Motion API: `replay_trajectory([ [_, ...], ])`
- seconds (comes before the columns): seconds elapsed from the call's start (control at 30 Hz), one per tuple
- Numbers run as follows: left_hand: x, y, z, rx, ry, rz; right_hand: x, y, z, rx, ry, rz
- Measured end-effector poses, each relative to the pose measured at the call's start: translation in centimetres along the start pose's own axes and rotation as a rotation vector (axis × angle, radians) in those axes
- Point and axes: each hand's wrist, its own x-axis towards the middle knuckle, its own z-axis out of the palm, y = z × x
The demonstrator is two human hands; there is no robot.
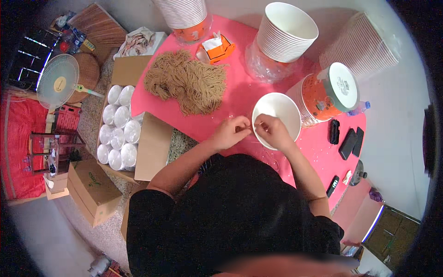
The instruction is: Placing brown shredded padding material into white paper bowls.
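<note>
A white paper bucket stands in front of me on the pink table, its open mouth facing up. At its left rim, the fingers of my left hand are pinched together. My right hand lies over the bucket's near side, thumb and fingers also closed. Whatever is between the fingertips is too small to name. A thin strand loops on the table just below my hands. Beyond my left hand spreads a heap of tan cord in bundles.
Stacked white buckets and an orange printed stack stand behind and right. An orange tissue pack lies beyond the cord. Phones are at the right. A carton of wrapped white cups and a fan are left.
</note>
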Motion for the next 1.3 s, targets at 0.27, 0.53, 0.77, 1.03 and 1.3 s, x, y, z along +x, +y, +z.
replay_trajectory([
  [0.27,-0.1,-3.6,-3.0,-0.186,-0.193,-0.044,-0.9,-1.3,-6.0,-0.187,0.453,-0.027],
  [0.53,0.3,-2.7,-5.2,-0.564,-0.38,-0.264,-6.5,-2.4,-12.9,-0.417,0.746,0.112],
  [0.77,0.7,-4.1,-6.0,-0.559,-0.537,-0.288,-12.2,0.6,-17.2,-0.709,0.928,0.272],
  [1.03,2.0,0.7,-3.7,-0.788,-0.599,-0.244,-10.8,0.8,-12.3,-0.771,0.521,0.315],
  [1.3,3.2,2.2,-2.7,-0.299,-0.211,-0.098,-4.6,0.2,-4.4,-0.698,-0.294,0.217],
])
